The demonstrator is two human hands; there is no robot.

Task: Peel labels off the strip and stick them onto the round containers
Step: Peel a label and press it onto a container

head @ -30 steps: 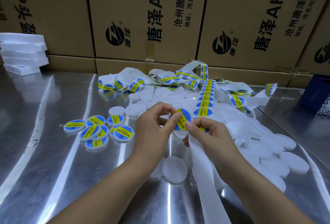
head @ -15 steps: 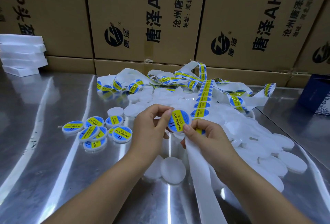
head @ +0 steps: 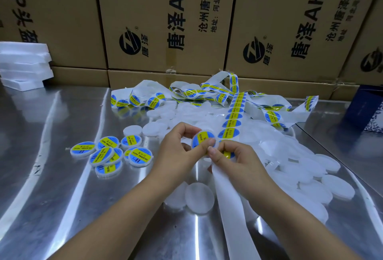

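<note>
My left hand holds a small white round container with a blue and yellow label on its top, thumb pressing on the label. My right hand grips the white label strip, its thumb touching the container's edge, with a label partly hidden under its fingers. The strip runs away from me with several blue and yellow labels, and its bare backing hangs toward me. Several labelled containers lie at the left. A heap of plain white containers spreads to the right.
The work surface is a shiny metal table. Brown cardboard boxes wall off the back. White foam trays are stacked at far left. A dark blue box stands at right. Tangled strip lies at the back.
The label went from being held up between both hands to lying flat on the container in my left hand. My left thumb now presses it down.
</note>
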